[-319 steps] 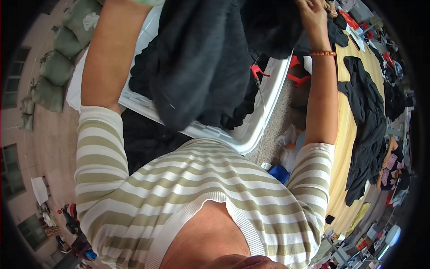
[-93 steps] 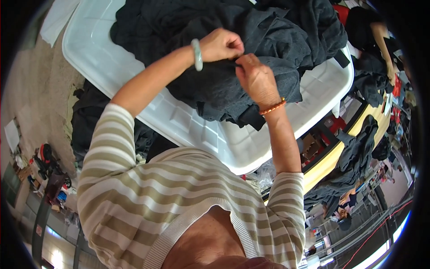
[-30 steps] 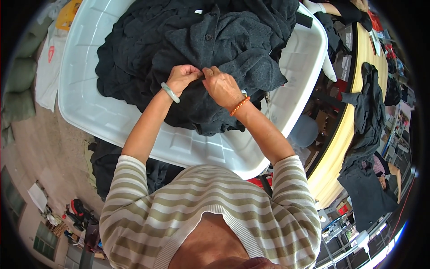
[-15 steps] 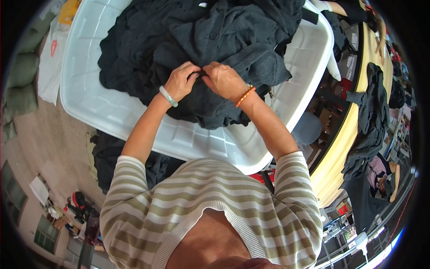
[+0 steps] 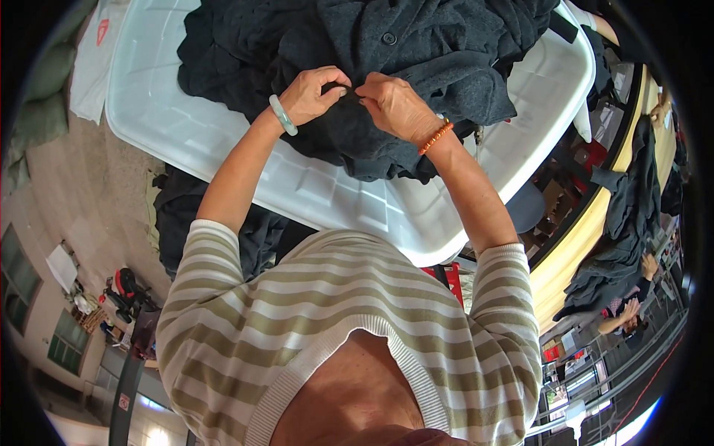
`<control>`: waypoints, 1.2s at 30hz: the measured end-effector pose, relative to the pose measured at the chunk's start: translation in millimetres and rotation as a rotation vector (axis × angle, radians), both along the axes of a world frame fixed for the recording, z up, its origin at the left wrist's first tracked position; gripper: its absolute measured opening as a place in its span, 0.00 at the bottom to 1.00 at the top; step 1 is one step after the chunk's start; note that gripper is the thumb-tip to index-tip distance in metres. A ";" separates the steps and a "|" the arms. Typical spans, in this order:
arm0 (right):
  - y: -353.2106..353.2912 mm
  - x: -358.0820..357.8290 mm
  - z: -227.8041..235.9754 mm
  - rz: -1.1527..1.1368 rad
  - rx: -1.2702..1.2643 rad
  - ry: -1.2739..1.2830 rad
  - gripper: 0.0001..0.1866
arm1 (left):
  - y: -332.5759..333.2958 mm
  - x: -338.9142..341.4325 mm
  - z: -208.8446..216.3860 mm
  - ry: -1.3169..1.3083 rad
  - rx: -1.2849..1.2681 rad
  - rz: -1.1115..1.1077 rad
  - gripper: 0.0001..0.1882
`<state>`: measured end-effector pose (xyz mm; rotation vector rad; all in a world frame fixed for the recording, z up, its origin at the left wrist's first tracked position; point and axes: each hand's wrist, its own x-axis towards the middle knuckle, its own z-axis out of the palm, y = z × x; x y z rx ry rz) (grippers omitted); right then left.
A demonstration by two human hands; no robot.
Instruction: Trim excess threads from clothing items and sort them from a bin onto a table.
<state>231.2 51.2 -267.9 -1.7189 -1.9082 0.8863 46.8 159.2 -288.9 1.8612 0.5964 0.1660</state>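
A heap of dark grey-black garments fills the middle of a large white plastic tub. My left hand, with a pale bangle at the wrist, is closed in a pinch over the heap, thumb and forefinger on dark cloth. Just right of it my right hand, wearing an orange beaded bracelet, also pinches the cloth between thumb and fingers. A small gap parts the fingertips. Dark cloth lies between and behind them, so the exact edge held is hard to make out. A dark button shows on the garment beyond.
More dark clothing lies below the tub's near left side. On the right, dark garments hang over a pale wooden table edge. A white sack stands at the left. Other people's hands show at the far right.
My hands have moved slightly apart, and the fingertips that were close together now have a gap between them. The tub and heap sit higher in view.
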 end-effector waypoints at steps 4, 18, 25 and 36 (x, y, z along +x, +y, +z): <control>-8.3 -14.8 1.1 0.028 0.039 0.098 0.08 | 4.1 -11.2 6.6 0.045 -0.048 -0.063 0.07; -21.0 9.0 -24.4 -0.119 -0.115 -0.242 0.08 | -6.3 47.3 10.0 -0.094 0.627 0.239 0.13; -11.9 19.2 -16.6 -0.163 -0.036 -0.190 0.07 | 32.7 89.5 -42.7 0.175 0.600 0.228 0.16; 1.5 24.9 -20.9 -0.179 0.225 -0.420 0.05 | 41.7 108.1 -66.5 0.109 0.096 0.288 0.06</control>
